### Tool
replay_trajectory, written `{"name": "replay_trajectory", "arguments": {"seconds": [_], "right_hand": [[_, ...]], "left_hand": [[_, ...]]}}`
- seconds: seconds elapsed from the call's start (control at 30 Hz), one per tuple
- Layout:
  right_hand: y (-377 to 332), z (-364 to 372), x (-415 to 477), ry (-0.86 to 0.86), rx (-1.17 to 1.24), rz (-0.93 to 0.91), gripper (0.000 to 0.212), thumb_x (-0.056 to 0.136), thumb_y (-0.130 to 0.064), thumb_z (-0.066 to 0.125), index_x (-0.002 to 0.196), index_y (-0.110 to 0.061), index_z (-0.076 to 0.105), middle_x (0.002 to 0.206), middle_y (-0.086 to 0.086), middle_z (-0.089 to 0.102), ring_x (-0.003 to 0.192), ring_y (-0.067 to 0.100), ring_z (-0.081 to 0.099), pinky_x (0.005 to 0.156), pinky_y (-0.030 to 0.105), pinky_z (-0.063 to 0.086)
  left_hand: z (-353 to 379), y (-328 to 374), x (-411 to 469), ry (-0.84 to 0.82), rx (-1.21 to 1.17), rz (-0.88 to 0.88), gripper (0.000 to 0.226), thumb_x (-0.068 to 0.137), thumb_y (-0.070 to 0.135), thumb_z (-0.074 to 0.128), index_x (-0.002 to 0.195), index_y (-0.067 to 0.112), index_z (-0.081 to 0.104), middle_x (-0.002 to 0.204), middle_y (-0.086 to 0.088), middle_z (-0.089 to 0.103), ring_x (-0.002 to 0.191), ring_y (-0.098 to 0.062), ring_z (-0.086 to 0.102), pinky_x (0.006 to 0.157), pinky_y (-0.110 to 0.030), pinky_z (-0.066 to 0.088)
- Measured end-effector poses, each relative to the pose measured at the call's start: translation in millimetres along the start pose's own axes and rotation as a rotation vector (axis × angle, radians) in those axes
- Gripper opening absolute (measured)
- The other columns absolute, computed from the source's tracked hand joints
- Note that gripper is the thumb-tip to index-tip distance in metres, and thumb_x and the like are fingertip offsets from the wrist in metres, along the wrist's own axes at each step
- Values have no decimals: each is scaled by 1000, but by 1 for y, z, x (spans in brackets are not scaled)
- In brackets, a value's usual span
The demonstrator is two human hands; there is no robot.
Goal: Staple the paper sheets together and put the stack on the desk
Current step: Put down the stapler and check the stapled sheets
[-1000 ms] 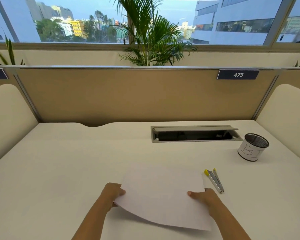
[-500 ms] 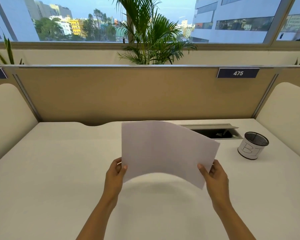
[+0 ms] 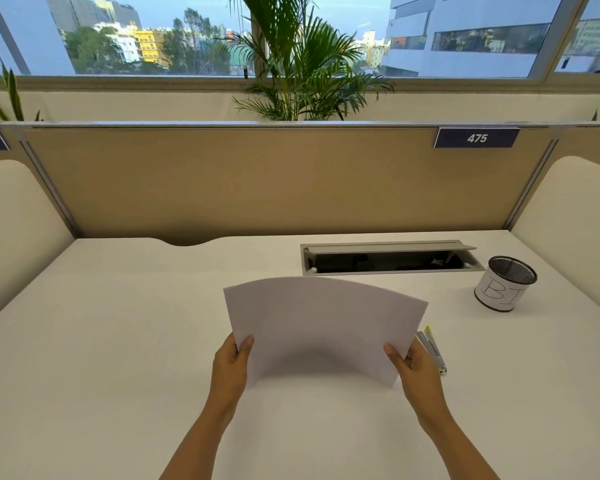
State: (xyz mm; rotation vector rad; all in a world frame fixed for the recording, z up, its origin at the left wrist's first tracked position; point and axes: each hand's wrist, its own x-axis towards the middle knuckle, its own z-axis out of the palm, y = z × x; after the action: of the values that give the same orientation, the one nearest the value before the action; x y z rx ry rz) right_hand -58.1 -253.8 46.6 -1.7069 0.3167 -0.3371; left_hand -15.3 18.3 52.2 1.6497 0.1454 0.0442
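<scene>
I am viewing an open-plan office workstation. Evidence: a white bench (image 3: 118,341) enclosed by tan partition panels (image 3: 239,181); a seat number plate reading 475 (image 3: 477,137); a cable access hatch (image 3: 388,259) along the bench's far edge; a mesh pen cup (image 3: 504,283); windows (image 3: 465,32) facing city buildings.

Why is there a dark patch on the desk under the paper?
Head view: daylight from the window behind falls on the curved white paper sheets, which block it, casting a soft shadow on the white desk beneath; the wide lens also bends the edges of the picture.
</scene>
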Motion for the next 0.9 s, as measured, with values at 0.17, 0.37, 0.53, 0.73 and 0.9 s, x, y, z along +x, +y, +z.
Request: {"name": "replay_trajectory", "arguments": {"seconds": [0.17,0.37,0.53,0.73,0.9], "right_hand": [[9,2,3,7,29,59,34,90,-19,58,124,-16,56,111,-2,68,104,15,63,79,18,47],[-14,-5,15,-27,63,87,20,89,-12,59,107,-18,64,100,1,71,92,15,66,67,15,51],[-26,-19,23,-72,196,219,20,86,-6,61,105,-11,63,102,4,69,93,24,64,75,32,51],[-28,5,12,16,502,358,15,88,3,54,94,-8,61,79,-2,71,61,4,69,52,16,55],[-26,43,-8,33,711,436,18,89,1,54,103,-11,56,91,1,67,80,15,63,54,17,57]], "left_hand": [[0,-5,2,-4,49,-22,28,98,17,43,124,19,53,114,-2,63,106,-23,59,89,-33,46],[-6,19,18,15,102,-19,17,94,20,52,109,22,60,106,-4,68,96,-23,65,83,-37,53],[-22,53,40,28,78,-73,28,89,21,62,115,10,61,104,-10,67,89,-23,63,72,-31,50],[-7,80,36,-42,-229,-97,21,91,9,57,110,2,62,96,-9,71,78,-16,70,64,-19,57],[27,91,27,76,-336,-83,22,95,11,49,111,5,62,102,-5,70,91,-19,68,76,-27,56]]}}
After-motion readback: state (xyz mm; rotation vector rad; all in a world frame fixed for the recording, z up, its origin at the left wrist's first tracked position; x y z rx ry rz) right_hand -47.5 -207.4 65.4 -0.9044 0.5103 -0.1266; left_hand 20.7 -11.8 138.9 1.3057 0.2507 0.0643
